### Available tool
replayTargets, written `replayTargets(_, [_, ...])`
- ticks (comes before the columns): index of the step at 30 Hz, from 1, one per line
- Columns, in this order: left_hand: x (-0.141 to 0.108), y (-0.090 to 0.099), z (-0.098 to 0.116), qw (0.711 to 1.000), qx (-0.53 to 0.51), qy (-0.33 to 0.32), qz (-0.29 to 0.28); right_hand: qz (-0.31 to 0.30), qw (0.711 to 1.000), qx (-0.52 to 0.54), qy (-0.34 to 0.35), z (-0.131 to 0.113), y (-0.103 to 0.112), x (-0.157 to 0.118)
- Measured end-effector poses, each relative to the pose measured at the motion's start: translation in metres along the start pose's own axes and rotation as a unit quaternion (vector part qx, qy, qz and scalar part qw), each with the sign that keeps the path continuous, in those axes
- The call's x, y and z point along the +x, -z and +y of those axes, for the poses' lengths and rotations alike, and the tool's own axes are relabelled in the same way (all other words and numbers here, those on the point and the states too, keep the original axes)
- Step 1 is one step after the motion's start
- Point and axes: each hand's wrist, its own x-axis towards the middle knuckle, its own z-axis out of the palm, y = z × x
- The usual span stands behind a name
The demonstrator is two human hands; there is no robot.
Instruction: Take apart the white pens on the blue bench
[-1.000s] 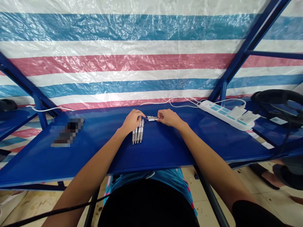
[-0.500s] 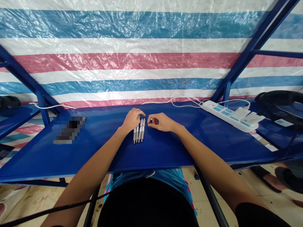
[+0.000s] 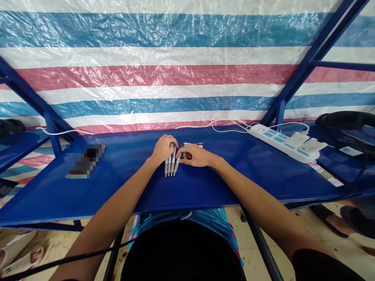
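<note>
Several white and grey pens [image 3: 169, 167] lie side by side on the blue table [image 3: 117, 164], tips toward me. My left hand [image 3: 165, 148] rests over the upper ends of the leftmost pens, its fingers curled; what they hold, if anything, is hidden. My right hand [image 3: 193, 155] pinches the upper part of the rightmost pen [image 3: 176, 166], which is slanted against the row. Behind my right hand lie more pens or pen parts [image 3: 191, 144], partly hidden by it.
A white power strip [image 3: 283, 142] with plugged-in adapters and white cables lies at the right. A blurred dark object [image 3: 86, 160] is on the left. Blue frame bars rise at both sides before a striped sheet. Another person's sandalled feet show at lower left.
My right hand has moved left and slightly down onto the rightmost pen, which now slants. The pen parts behind that hand have come into view. My left hand has hardly moved.
</note>
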Motion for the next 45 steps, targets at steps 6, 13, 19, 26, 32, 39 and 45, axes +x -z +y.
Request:
replayTargets(6, [-0.004, 0.01, 0.02, 0.993, 0.065, 0.088, 0.041, 0.001, 1.0, 0.005, -0.012, 0.0, -0.001, 0.0])
replayTargets(13, [-0.008, 0.022, 0.038, 0.975, 0.118, 0.178, -0.056, 0.003, 1.0, 0.001, -0.019, -0.003, 0.001, -0.001])
replayTargets(19, [-0.009, 0.021, 0.037, 0.965, 0.134, 0.202, -0.104, -0.023, 0.997, -0.048, -0.051, -0.013, 0.004, -0.001])
replayTargets(26, [-0.01, 0.022, 0.036, 0.962, 0.138, 0.196, -0.133, -0.052, 0.988, -0.103, -0.104, -0.026, 0.003, 0.0])
replayTargets(32, [-0.009, 0.024, 0.038, 0.962, 0.147, 0.188, -0.135, -0.001, 0.996, -0.04, -0.083, -0.012, 0.021, -0.011])
replayTargets(39, [-0.008, 0.021, 0.03, 0.968, 0.139, 0.167, -0.124, -0.006, 0.991, 0.062, -0.116, 0.009, 0.05, -0.028])
replayTargets(45, [-0.007, 0.018, 0.023, 0.973, 0.134, 0.152, -0.111, -0.123, 0.974, 0.116, -0.152, 0.01, 0.054, -0.031])
